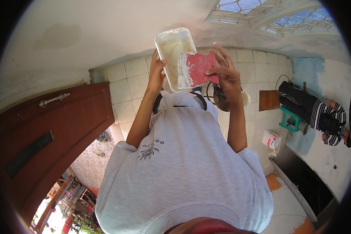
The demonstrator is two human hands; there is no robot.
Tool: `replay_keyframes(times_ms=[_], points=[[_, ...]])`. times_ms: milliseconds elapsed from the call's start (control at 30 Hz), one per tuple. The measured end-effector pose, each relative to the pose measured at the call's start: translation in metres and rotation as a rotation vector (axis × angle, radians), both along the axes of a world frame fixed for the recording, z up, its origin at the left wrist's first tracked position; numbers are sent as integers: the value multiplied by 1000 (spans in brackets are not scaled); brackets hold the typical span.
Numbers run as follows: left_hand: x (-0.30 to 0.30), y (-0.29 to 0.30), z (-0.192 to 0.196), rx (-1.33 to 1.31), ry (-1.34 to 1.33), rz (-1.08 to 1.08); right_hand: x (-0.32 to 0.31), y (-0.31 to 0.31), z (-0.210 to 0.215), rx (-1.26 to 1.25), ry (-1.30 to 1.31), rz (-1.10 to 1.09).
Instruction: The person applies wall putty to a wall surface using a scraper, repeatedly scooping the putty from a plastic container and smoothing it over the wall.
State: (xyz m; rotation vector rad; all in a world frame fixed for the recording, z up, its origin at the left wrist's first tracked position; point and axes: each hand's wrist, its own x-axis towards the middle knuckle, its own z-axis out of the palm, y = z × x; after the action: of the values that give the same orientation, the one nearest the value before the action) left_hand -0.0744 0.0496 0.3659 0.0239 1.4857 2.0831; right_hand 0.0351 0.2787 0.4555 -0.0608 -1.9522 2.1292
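Left hand point(156, 74): curled round tray's left rim, thumb on top | white rectangular tray point(178, 35): long axis pointing away from wearer | red putty spreader point(201, 69): over tray's right side, whitened edge leftward | right hand point(229, 76): pinching spreader's right end, upper fingers splayed

Tiled floor point(135, 84); bag point(270, 140), probably plastic.

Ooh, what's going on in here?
Somebody's left hand is holding up a white tray with pale, pasty stuff inside. Their right hand holds a red scraper over it, with white smeared along its edge. Another person in a striped top is off to the right, near a green stool.
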Motion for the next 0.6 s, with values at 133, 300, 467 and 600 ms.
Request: replay_keyframes(times_ms=[133, 300, 467, 600], points=[[1, -2, 0, -16, -13, 8, 4, 2, 3, -50, -56, 21], [0, -4, -3, -229, -60, 23, 6, 3, -1, -20, -210, 45], [2, -1, 0, -262, -64, 37, 4, 0, -4, -74, -232, 14], [1, -1, -4, -228, -92, 29, -4, 3, -13, -84, -84, -47]])
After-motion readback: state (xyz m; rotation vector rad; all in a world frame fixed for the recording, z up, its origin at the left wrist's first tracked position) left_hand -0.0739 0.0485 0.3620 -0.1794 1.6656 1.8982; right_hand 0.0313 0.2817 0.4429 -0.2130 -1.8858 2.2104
